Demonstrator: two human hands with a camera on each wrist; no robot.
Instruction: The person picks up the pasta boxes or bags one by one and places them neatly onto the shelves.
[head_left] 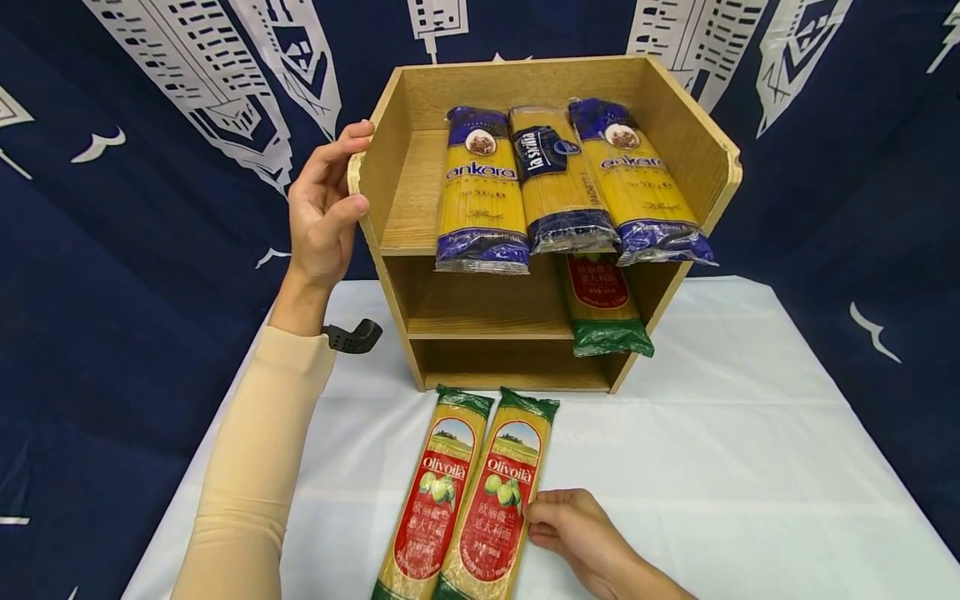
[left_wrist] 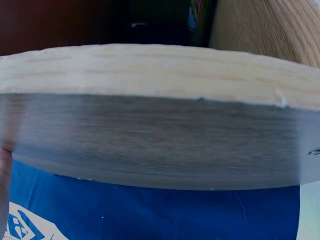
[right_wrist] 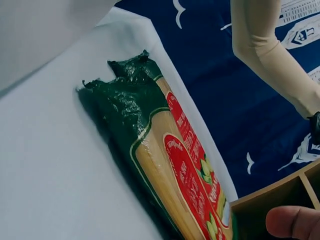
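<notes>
A small wooden shelf (head_left: 491, 337) stands on the table. My left hand (head_left: 324, 204) holds its left side panel at the upper front edge; in the left wrist view, a fingertip (left_wrist: 5, 167) touches the panel's outer face (left_wrist: 155, 140). Two Olivoilà spaghetti packs with green ends lie side by side before the shelf: a left pack (head_left: 431, 500) and a right pack (head_left: 498, 500). With bent fingers, my right hand (head_left: 581, 533) grips the right pack's right edge. The right wrist view shows that pack (right_wrist: 160, 165) and my thumb (right_wrist: 295, 222); the other fingertips are hidden there.
On the top tier lie two Ankara pasta packs (head_left: 482, 196) (head_left: 637, 179) with a La Sicilia spaghetti pack (head_left: 562, 183) between them, ends jutting past the front edge. Another green-ended pack (head_left: 600, 292) sticks out of the middle tier's right side. White cloth (head_left: 750, 433) covers the table.
</notes>
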